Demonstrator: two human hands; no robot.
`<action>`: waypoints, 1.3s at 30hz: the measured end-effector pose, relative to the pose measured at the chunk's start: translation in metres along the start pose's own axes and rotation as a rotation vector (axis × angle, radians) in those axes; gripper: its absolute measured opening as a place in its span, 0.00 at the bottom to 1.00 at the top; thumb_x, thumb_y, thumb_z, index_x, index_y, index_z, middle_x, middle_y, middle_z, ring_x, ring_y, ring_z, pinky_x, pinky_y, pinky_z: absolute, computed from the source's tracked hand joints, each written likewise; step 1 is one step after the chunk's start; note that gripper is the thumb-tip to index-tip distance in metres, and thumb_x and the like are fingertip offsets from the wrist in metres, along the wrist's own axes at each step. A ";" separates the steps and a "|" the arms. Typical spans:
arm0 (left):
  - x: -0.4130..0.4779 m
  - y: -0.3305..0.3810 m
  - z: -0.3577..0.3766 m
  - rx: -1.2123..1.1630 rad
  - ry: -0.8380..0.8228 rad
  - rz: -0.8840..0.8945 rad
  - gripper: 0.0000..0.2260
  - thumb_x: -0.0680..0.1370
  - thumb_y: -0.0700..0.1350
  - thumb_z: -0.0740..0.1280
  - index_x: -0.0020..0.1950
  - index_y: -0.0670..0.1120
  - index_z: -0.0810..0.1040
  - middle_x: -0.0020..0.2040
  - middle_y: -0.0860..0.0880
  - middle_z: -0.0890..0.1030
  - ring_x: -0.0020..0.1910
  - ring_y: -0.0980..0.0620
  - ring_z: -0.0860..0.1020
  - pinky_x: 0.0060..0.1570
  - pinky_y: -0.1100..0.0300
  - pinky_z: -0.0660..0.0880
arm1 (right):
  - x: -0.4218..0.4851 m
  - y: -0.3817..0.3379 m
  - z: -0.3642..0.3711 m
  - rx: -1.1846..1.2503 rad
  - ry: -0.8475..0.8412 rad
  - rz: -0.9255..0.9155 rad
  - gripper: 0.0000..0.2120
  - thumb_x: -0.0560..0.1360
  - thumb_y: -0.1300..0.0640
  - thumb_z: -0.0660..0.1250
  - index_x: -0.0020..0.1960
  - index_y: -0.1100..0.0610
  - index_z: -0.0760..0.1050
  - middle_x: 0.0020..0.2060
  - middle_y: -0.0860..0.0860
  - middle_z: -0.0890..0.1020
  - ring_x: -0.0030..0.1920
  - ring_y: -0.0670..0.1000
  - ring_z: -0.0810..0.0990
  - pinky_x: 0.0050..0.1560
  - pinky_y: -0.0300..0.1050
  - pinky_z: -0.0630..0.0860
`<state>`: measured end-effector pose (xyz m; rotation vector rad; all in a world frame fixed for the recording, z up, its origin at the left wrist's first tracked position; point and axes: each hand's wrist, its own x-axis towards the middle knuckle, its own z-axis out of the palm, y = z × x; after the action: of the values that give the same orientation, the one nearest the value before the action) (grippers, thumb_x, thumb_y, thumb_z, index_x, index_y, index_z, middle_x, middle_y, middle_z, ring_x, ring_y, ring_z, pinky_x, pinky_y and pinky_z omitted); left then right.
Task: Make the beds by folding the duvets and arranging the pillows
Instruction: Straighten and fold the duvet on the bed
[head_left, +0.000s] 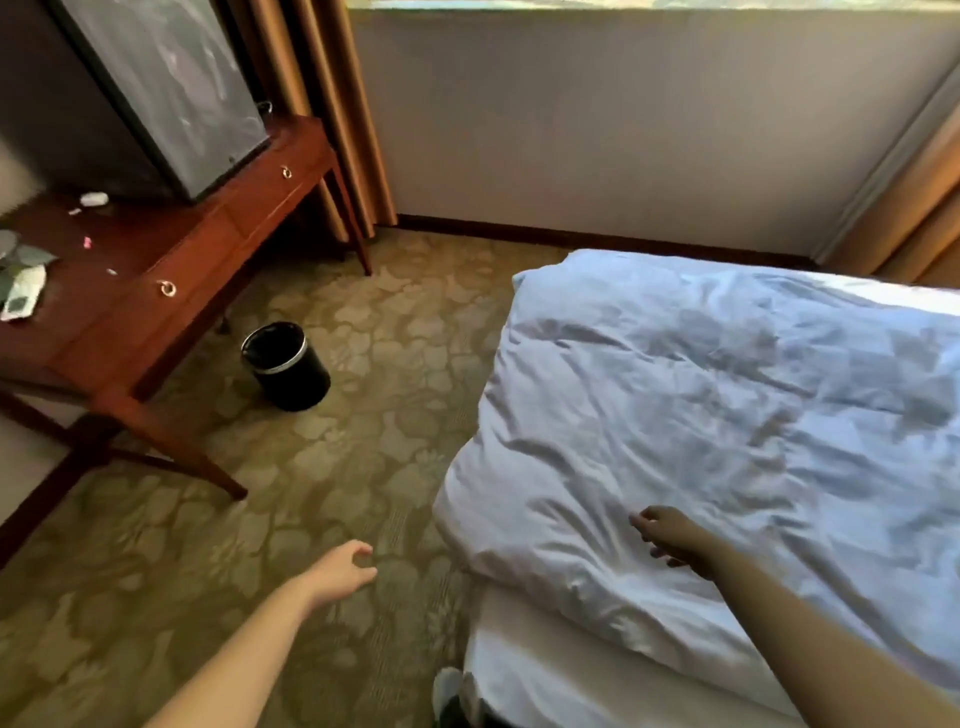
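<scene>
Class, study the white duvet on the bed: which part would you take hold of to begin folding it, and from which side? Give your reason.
Take the duvet by its near left corner, coming from the carpet side. It overhangs the mattress edge in a thick, loose fold, so it probably pinches easily. The right hand is close; the left hand is over the carpet.

The duvet (727, 415) was white with a bluish cast in its creases. The carpet (395, 431) was olive and tan — a pattern of pale blossom shapes. The bin (287, 368) was black with a silver band near its rim. The desk (130, 249) was red-brown wood, the curtain (337, 114) golden tan, the wall (623, 130) pale grey.
</scene>
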<state>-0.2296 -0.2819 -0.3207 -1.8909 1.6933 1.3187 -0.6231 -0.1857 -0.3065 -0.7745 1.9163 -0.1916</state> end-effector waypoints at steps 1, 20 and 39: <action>0.018 0.009 -0.004 0.049 -0.031 0.028 0.21 0.80 0.47 0.62 0.72 0.46 0.64 0.58 0.48 0.74 0.50 0.53 0.75 0.45 0.65 0.71 | 0.011 -0.005 0.009 0.019 0.025 0.013 0.13 0.81 0.50 0.56 0.46 0.60 0.66 0.41 0.56 0.67 0.35 0.51 0.64 0.32 0.41 0.59; 0.351 0.045 0.066 0.166 -0.515 0.343 0.30 0.75 0.44 0.69 0.72 0.48 0.58 0.66 0.52 0.63 0.69 0.52 0.62 0.71 0.53 0.63 | 0.228 -0.013 0.159 -0.569 -0.046 0.270 0.61 0.50 0.18 0.36 0.75 0.51 0.31 0.70 0.60 0.57 0.70 0.62 0.58 0.70 0.46 0.55; 0.326 -0.069 0.009 0.300 -1.055 0.620 0.19 0.79 0.60 0.54 0.48 0.51 0.79 0.29 0.46 0.83 0.24 0.53 0.78 0.38 0.63 0.72 | 0.204 -0.145 0.282 -0.247 0.094 0.382 0.59 0.53 0.21 0.20 0.77 0.46 0.51 0.77 0.51 0.49 0.77 0.55 0.48 0.74 0.56 0.48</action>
<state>-0.2057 -0.4650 -0.5977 -0.2936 1.6954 1.6749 -0.3754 -0.3634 -0.5282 -0.5495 2.1625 0.2522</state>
